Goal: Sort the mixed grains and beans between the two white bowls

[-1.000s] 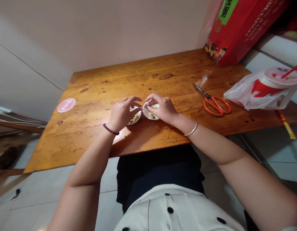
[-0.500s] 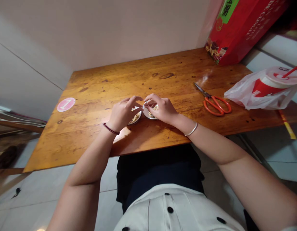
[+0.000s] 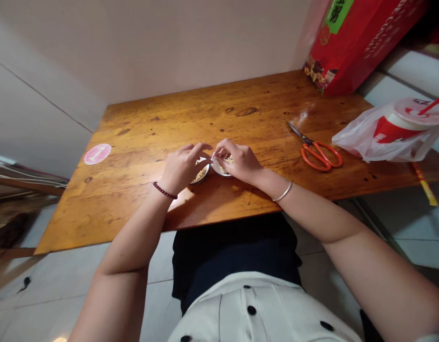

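Two small white bowls stand side by side near the table's front edge, each with pale yellow beans or kernels in it. Over the left bowl is my left hand, its thumb and fingers curled together in a pinch. My right hand reaches over the right bowl, also pinching. The fingertips of both hands almost meet above the gap between the bowls. A tiny pale bit shows at the right fingertips; what either hand holds is too small to name. My hands partly cover both bowls.
Orange-handled scissors lie on the wooden table to the right. Beyond them are a lidded red-and-white cup in a plastic bag and a red box. A round pink sticker marks the left side; a wall backs the table.
Very little differs. The right fingertips have shifted slightly over the bowl's rim, while the left hand and both bowls stay in place.
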The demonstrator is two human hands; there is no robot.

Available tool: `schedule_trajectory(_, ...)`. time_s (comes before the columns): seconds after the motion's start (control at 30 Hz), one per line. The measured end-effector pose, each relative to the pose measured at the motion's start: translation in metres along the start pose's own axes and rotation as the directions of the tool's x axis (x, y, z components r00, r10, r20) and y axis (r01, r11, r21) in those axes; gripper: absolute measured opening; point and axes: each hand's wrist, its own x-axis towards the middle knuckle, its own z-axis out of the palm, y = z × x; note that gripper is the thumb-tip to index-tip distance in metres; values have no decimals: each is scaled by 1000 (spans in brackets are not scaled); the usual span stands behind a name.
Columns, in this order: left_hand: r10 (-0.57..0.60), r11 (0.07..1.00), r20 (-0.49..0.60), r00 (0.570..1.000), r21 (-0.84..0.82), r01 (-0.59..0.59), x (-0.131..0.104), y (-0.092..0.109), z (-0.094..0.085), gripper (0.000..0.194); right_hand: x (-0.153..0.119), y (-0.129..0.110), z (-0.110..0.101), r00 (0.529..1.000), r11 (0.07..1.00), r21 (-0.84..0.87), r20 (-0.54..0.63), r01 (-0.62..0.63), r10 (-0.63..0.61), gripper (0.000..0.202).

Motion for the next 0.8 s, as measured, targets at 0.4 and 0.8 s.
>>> schedule_trajectory(0.4, 9, 1000, 10, 1000, 21, -9, 0, 1, 0, 27, 0, 0, 0, 1000, 1000, -22, -2, 11, -11, 13)
schedule_trajectory(0.8, 17, 999, 11, 1000, 47, -18, 0, 2, 0, 26, 1, -2, -2, 1000, 999, -45, 2, 7, -7, 10)
